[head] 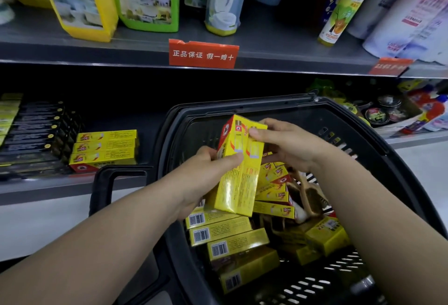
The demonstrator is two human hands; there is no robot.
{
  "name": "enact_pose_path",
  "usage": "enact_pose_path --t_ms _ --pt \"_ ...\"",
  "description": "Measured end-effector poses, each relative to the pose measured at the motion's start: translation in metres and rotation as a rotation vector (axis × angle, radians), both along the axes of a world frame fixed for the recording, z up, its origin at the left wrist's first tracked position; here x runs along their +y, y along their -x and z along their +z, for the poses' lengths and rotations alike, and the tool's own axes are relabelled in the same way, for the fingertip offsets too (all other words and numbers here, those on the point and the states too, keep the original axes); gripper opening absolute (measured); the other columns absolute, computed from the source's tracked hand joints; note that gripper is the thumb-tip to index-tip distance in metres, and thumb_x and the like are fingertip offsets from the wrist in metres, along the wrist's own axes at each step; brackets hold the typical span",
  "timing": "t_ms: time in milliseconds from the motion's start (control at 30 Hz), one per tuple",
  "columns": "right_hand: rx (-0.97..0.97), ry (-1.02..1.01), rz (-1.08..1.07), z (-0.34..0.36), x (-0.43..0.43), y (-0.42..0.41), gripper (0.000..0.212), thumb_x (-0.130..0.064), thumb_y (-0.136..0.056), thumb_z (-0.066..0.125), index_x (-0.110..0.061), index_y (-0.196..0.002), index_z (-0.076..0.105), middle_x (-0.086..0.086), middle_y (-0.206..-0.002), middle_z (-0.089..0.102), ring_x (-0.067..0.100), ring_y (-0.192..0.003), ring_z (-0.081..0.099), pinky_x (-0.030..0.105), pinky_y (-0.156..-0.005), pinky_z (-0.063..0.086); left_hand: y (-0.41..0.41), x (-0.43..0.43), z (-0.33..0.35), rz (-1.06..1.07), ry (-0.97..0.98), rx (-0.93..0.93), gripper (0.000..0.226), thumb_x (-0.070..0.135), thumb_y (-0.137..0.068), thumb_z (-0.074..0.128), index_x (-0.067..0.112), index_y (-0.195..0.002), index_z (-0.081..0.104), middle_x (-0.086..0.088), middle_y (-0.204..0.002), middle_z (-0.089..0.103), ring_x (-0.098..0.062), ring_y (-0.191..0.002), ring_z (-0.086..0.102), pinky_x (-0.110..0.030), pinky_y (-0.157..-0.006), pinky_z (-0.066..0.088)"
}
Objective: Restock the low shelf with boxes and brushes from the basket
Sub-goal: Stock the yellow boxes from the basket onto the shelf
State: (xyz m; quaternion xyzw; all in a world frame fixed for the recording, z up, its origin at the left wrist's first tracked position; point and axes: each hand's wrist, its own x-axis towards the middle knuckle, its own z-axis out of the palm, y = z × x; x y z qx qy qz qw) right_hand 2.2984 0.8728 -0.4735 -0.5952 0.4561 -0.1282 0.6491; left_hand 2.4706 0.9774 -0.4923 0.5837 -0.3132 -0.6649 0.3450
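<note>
The left hand [202, 177] grips the held boxes [238, 171] from their left side, thumb across the front. The right hand [288, 144] pinches their top end. These yellow held boxes stand nearly upright above the basket [242, 108]. Under them lie loose boxes [228, 232], with brushes [312, 195] to the right. On the low shelf [36, 187], left of the basket, a stack [106, 149] of three like boxes sits beside black packs [31, 135].

Left hand [206, 176] and right hand [287, 144] grip yellow boxes [238, 181] over the basket [266, 104].
</note>
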Motion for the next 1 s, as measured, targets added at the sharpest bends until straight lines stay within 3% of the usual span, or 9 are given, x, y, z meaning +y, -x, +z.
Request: enact_pose_path --t_ms 67,267,333,433,533,633,767,867,1000 --pt "-0.040 -0.024 -0.014 -0.005 0.006 -0.009 0.040 -0.038 -0.069 0.067 -0.014 -0.099 0.056 -0.001 -0.086 0.071 0.013 -0.085 0.069 0.026 -0.068 0.056 -0.002 0.001 -0.001 0.003 0.000 -0.020 0.068 0.051 -0.067 0.072 0.016 -0.119 0.044 -0.004 -0.103 0.069 -0.018 -0.090 0.068 -0.034 -0.073 0.057" --pt "-0.161 -0.060 -0.206 -0.036 -0.006 -0.018 0.056 -0.057 -0.084 0.051 -0.013 -0.117 0.058 0.010 -0.110 0.068 0.025 -0.103 0.066 0.032 -0.079 0.056 -0.015 0.000 -0.002 0.106 0.062 -0.116 0.051 0.039 -0.066 0.081 0.022 -0.104 0.051 0.002 -0.089 0.069 -0.004 -0.065 0.068 -0.018 -0.044 0.049" --pt "0.230 0.203 -0.198 -0.065 -0.014 -0.014 0.046 -0.048 -0.090 0.053 -0.016 -0.123 0.052 0.009 -0.117 0.061 0.028 -0.105 0.062 0.035 -0.085 0.053 -0.019 -0.001 -0.001 0.122 0.079 -0.102 0.049 0.039 -0.068 0.079 0.022 -0.107 0.054 0.004 -0.091 0.071 -0.006 -0.069 0.069 -0.018 -0.047 0.049" --pt "0.909 0.542 0.205 -0.118 -0.014 -0.002 0.054 -0.022 -0.088 0.062 -0.021 -0.137 0.037 0.009 -0.131 0.038 0.031 -0.114 0.050 0.037 -0.086 0.045 -0.023 0.000 0.001 0.133 0.113 -0.070 0.035 0.035 -0.072 0.077 0.025 -0.102 0.061 0.006 -0.088 0.074 -0.008 -0.072 0.071 -0.018 -0.051 0.050" --pt "1.185 0.799 0.479 -0.152 -0.009 0.002 0.056 -0.008 -0.088 0.051 -0.022 -0.139 0.032 0.011 -0.134 0.031 0.033 -0.120 0.039 0.040 -0.086 0.043 -0.026 0.001 0.001 0.138 0.135 -0.063 0.021 0.033 -0.075 0.075 0.027 -0.092 0.064 0.010 -0.080 0.075 -0.006 -0.069 0.071 -0.020 -0.056 0.050" --pt "1.257 1.009 0.519 -0.159 -0.013 -0.001 0.052 -0.009 -0.089 0.051 -0.021 -0.137 0.036 0.011 -0.133 0.037 0.031 -0.121 0.039 0.039 -0.093 0.040 -0.028 0.000 0.003 0.132 0.130 -0.060 0.027 0.033 -0.073 0.075 0.025 -0.097 0.064 0.006 -0.085 0.075 -0.012 -0.077 0.071 -0.027 -0.064 0.053" --pt "1.033 0.817 0.436 -0.135 -0.018 -0.003 0.044 -0.013 -0.084 0.062 -0.022 -0.125 0.050 0.004 -0.122 0.049 0.025 -0.112 0.048 0.035 -0.086 0.045 -0.030 0.000 0.006 0.136 0.121 -0.030 0.030 0.032 -0.072 0.076 0.025 -0.098 0.064 0.003 -0.088 0.075 -0.015 -0.079 0.071 -0.030 -0.067 0.054" --pt "0.486 0.442 0.186 -0.075 -0.023 0.003 0.036 -0.012 -0.072 0.077 -0.025 -0.101 0.059 -0.003 -0.103 0.064 0.017 -0.096 0.063 0.027 -0.078 0.053 -0.031 0.000 0.008 0.141 0.102 -0.003 0.031 0.032 -0.071 0.077 0.025 -0.098 0.064 0.002 -0.089 0.075 -0.017 -0.081 0.071 -0.033 -0.070 0.056" --pt "-0.256 0.132 -0.059 0.003 -0.016 0.005 0.048 -0.020 -0.059 0.084 -0.016 -0.101 0.061 0.002 -0.086 0.072 0.015 -0.077 0.069 0.026 -0.069 0.057 -0.031 0.000 0.014 0.154 0.098 0.050 0.030 0.034 -0.072 0.076 0.025 -0.098 0.065 0.003 -0.088 0.075 -0.018 -0.083 0.072 -0.034 -0.073 0.055"
